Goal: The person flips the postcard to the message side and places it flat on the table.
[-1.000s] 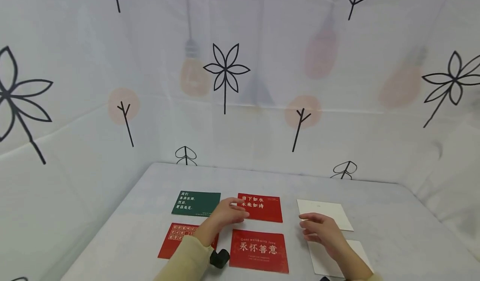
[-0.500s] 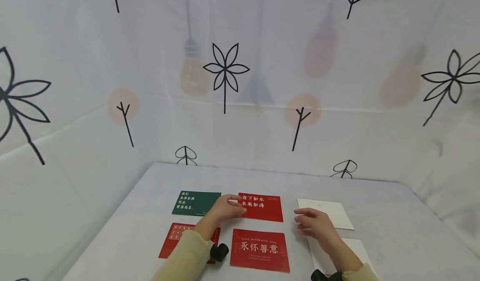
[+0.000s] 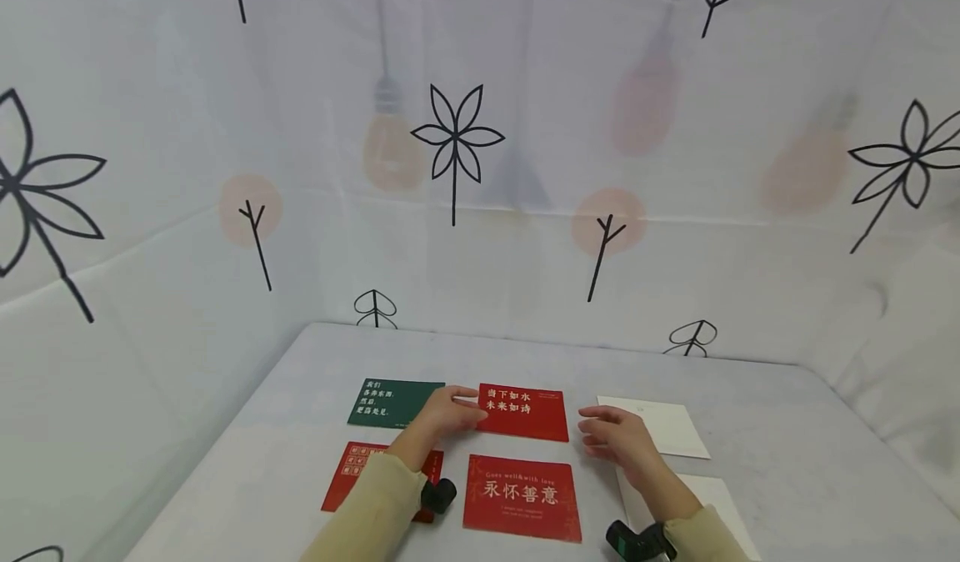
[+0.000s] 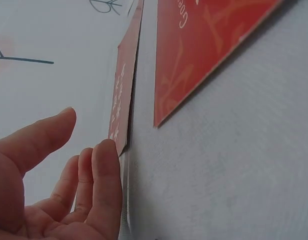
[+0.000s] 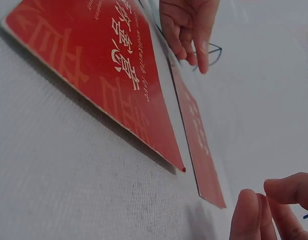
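Observation:
My left hand (image 3: 450,413) is at the left edge of the far red card (image 3: 525,412), which bears white Chinese writing. In the left wrist view its thumb stands apart from the fingers (image 4: 106,175), whose tips overlap the card's corner. My right hand (image 3: 618,437) hovers off that card's right edge, between it and a white card (image 3: 667,429); its fingers are loosely bent and hold nothing. In the right wrist view the far red card (image 5: 196,140) lies between both hands. Nearer to me lies a second red card (image 3: 521,499) with larger writing.
A green card (image 3: 390,403) lies at the back left, partly behind my left hand. Below it, another red card (image 3: 345,479) is partly covered by my left sleeve. A second white card (image 3: 712,504) lies under my right forearm. A patterned white cloth (image 3: 510,278) hangs behind the table.
My right hand has moved left and slightly away from me, toward the far red card. My left hand has shifted slightly away from me and left. The cards have stayed in place.

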`<state>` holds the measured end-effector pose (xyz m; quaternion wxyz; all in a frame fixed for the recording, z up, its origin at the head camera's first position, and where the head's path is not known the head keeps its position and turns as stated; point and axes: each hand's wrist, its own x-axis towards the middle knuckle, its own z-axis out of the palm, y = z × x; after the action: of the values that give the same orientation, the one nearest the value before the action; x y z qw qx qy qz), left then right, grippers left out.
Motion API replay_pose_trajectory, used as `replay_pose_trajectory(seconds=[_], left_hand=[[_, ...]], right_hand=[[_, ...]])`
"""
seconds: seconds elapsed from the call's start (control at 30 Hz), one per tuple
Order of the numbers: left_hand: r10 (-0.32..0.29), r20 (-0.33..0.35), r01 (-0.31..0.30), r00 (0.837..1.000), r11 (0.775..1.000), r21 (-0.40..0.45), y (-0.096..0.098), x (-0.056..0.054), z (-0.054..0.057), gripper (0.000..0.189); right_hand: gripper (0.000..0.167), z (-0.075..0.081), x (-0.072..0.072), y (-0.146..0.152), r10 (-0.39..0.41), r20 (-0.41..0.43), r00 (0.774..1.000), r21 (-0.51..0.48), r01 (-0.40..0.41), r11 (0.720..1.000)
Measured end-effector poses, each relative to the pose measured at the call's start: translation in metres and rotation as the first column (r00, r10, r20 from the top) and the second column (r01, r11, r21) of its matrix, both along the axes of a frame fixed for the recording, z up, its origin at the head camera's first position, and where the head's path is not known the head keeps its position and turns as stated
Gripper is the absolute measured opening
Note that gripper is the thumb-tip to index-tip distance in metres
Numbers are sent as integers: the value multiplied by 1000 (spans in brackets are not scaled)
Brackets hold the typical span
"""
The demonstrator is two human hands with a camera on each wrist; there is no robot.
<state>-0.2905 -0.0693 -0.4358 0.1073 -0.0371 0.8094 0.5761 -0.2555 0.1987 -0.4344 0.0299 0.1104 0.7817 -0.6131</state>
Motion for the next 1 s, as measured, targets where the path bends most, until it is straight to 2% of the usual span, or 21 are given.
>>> replay_pose_trajectory(seconds=[0.07,0.13,0.37,0.6,0.77,1.0], left_hand=[[7,4,-7,1000,1000,1,0,2,3,47],[14,9,-14,1000,1000,6,0,0,2,47],[49,34,-49,998,999,12,-2,-9,0,45],[81,82,-81,993,997,-9,-2,-21,0,41],[101,106,-101,989,995,-8,-3,-24,-1,39],[123,96,-126,988,992,22,-4,-27,-4,35]], right_hand=[[37,-1,-2,-2,-2,-3,1000,1,2,1000],[37,-1,-4,-4,-5,-12,1000,-3,5,1000],[36,1,-11,-9,4,-22,1000,2,-4,1000],[34,3,-23,-12,-22,1,1000,-1,22,1000],[33,3,-30,-12,-22,8,1000,-4,22,1000],[34,3,-36,-10,-18,29,999,9,17,1000]])
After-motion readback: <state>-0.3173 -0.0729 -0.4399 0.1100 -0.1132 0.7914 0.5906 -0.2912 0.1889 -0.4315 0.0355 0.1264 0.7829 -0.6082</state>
